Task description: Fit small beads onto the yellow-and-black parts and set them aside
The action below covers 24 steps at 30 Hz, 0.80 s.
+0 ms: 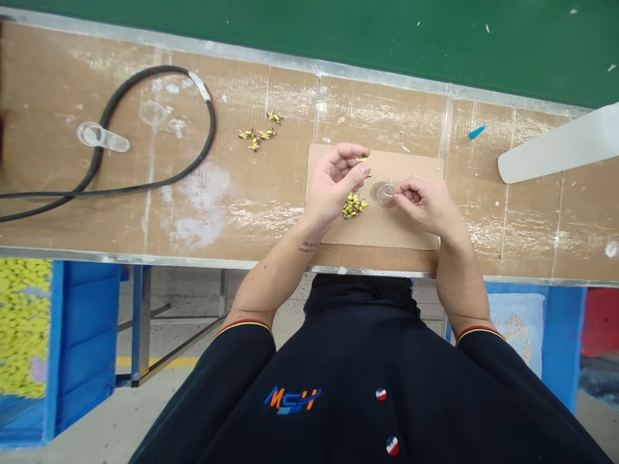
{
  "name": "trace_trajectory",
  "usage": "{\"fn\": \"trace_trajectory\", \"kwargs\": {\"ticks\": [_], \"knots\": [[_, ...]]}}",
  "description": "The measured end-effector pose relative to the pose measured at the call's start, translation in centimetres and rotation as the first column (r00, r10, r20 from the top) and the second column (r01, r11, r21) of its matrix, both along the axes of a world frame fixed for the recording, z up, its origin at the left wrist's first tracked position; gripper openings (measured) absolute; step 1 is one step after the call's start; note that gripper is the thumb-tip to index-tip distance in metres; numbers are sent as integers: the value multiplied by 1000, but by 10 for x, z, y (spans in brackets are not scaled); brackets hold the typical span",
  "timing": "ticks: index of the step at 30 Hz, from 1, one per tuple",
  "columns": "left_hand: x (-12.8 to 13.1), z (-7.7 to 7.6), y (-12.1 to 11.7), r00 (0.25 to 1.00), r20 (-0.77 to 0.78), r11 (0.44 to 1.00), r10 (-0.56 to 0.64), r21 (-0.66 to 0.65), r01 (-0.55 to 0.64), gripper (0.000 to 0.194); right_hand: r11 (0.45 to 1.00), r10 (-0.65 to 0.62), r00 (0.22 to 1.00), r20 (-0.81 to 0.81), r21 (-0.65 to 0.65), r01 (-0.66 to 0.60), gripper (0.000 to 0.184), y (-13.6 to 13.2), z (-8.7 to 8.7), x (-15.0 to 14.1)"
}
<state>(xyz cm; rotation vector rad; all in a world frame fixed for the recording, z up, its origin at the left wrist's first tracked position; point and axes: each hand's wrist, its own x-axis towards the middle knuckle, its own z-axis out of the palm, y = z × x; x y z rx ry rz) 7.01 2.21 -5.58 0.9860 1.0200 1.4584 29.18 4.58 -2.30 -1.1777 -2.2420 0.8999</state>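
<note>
Seated at the workbench, the person has both bare hands raised over a flat sheet of tan cardboard [389, 233]. The left hand [333, 183] is half closed, its thumb and fingertips [355, 156] pinching a tiny yellow-and-black part [362, 158]. The right hand [425, 205] is curled, its fingertips [397, 190] drawn together just beside a small clear round plastic cup [385, 192] on the cardboard; whatever they grip, if anything, is too small to tell.

Between the hands lies a heap of small yellow-and-black metal-looking parts [354, 205], close under the left hand. A looser cluster of the same yellow-and-black parts [256, 136] sits on the scuffed brown bench top [232, 222], well to the left of the cardboard. Further left, a coiled black rubber cable [145, 189] curves around a clear plastic scoop [99, 136]. Off to the right are a small blue plastic wedge [476, 132] and a long white paddle-shaped blade [556, 145] — neither one near the hands.
</note>
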Motion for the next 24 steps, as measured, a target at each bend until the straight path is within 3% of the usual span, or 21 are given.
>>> {"fn": "trace_trajectory", "kwargs": {"ticks": [13, 18, 24], "knots": [[0, 0, 1, 1000, -28, 998, -10, 56, 11, 50, 1000, 3, 1000, -20, 22, -2, 9, 0, 2, 0], [2, 2, 0, 999, -41, 993, -22, 114, 26, 49, 990, -41, 965, -261, 118, 73, 10, -6, 8, -3], [14, 13, -12, 986, 79, 987, -150, 65, 145, 42, 940, -16, 878, -479, 293, 177, 11, -14, 6, -9]]}}
